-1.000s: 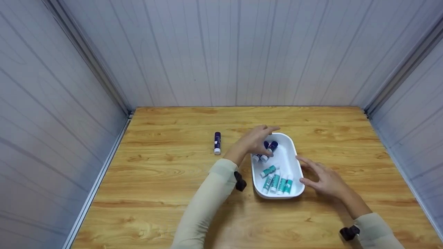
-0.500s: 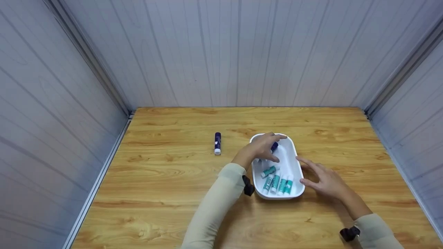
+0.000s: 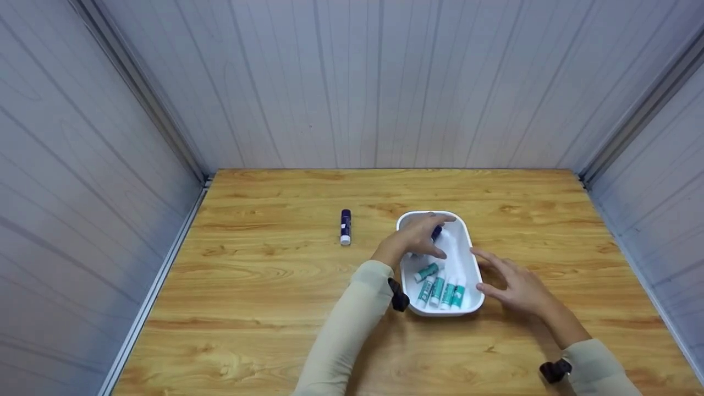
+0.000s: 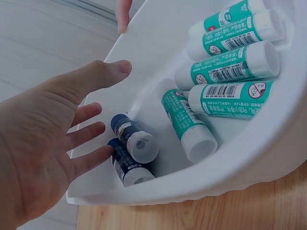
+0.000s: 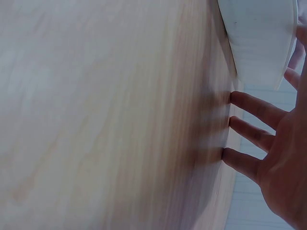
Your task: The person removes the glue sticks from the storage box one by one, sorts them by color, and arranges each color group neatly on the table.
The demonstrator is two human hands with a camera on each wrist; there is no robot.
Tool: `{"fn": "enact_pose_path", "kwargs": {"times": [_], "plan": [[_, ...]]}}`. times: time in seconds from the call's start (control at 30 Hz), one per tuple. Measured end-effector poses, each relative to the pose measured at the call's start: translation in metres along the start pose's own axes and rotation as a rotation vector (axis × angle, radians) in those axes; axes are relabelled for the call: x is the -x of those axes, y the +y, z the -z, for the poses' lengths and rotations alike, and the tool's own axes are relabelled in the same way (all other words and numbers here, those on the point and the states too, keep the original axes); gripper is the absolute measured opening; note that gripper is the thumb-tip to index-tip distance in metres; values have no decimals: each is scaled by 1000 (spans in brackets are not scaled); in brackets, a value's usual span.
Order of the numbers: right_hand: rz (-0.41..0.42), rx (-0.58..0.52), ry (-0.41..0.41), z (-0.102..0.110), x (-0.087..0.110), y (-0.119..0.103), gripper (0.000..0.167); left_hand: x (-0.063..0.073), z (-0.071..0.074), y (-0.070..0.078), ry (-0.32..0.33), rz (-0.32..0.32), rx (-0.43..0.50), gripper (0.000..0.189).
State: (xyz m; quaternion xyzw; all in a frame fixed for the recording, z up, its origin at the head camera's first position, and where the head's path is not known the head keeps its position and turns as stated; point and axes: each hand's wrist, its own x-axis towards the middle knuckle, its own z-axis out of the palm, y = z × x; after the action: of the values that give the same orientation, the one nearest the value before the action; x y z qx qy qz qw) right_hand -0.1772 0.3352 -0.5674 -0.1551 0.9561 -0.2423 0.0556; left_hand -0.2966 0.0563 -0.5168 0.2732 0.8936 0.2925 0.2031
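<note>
Right of frame centre: your left hand (image 3: 418,235), fingers spread, over white tub (image 3: 463,253), maybe touching navy tubes (image 4: 128,134); your right hand (image 3: 514,283), also spread, at its right edge.

In the head view, the left hand's grip (image 3: 419,234) mostly hides the dark tubes (image 3: 436,233) by the tub's (image 3: 446,312) far left corner.

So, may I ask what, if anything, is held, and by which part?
Nothing is held; the left hand spreads near dark tubes; the right hand touches the tray's rim.
</note>
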Motion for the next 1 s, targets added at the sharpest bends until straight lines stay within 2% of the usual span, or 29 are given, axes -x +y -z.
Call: {"fn": "enact_pose_path", "kwargs": {"times": [0.17,0.33,0.47,0.57,0.73,1.0], "plan": [[13,0,9,-1,0,1,75,0,-3,0,-12,1,18,89],[41,-2,26,-2,-1,4,75,-1,-5,-2,-17,-29,31,89],[38,-5,22,-1,-2,3,75,-2,-5,-5,-9,-49,80,89],[33,-5,19,-1,-2,2,75,-3,-5,-8,-3,-13,104,90],[24,-6,20,-2,-2,1,76,-5,-6,-6,2,65,60,91],[9,-11,3,0,-2,-1,76,-4,-7,-2,17,75,66,89]]}}
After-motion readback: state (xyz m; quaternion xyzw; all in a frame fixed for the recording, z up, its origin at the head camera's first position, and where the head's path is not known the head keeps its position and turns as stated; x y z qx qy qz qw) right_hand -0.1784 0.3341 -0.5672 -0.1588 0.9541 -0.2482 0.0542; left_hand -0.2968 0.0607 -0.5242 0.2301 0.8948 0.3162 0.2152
